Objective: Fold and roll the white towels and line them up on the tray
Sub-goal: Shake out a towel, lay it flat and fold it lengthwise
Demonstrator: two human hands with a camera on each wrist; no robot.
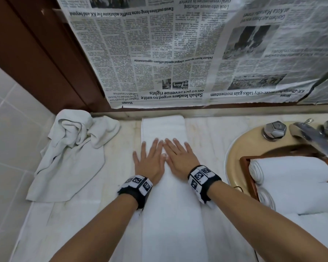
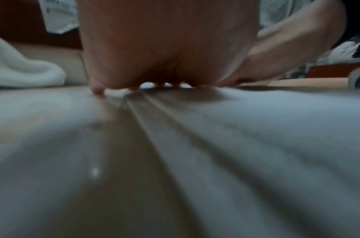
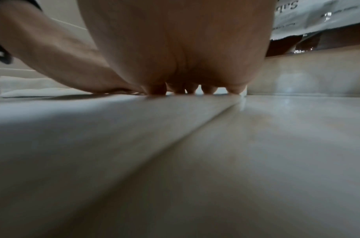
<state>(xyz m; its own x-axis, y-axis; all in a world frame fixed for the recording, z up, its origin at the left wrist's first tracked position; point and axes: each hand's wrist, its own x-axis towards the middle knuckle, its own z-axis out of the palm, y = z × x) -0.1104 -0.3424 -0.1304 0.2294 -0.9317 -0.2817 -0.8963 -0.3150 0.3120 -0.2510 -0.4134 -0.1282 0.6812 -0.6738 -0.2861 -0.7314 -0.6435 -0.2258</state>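
Lying lengthwise on the bench (image 1: 216, 129), long folded white towel (image 1: 170, 214), pressed flat by left hand (image 1: 150, 161) and right hand (image 1: 180, 157), fingers straight. Newspaper (image 1: 178, 53) headline: "Sabah leaders urged to unite".

A pale marble counter (image 1: 216, 129) runs left to right, with a cream basin (image 1: 240, 146) sunk in at the right and a chrome faucet (image 1: 311, 137) at its far rim. Newspaper sheets (image 1: 178, 53) cover the far wall above the counter. Dark brown wood panelling (image 1: 36, 53) stands far left, beside white wall tiles (image 1: 8, 129).
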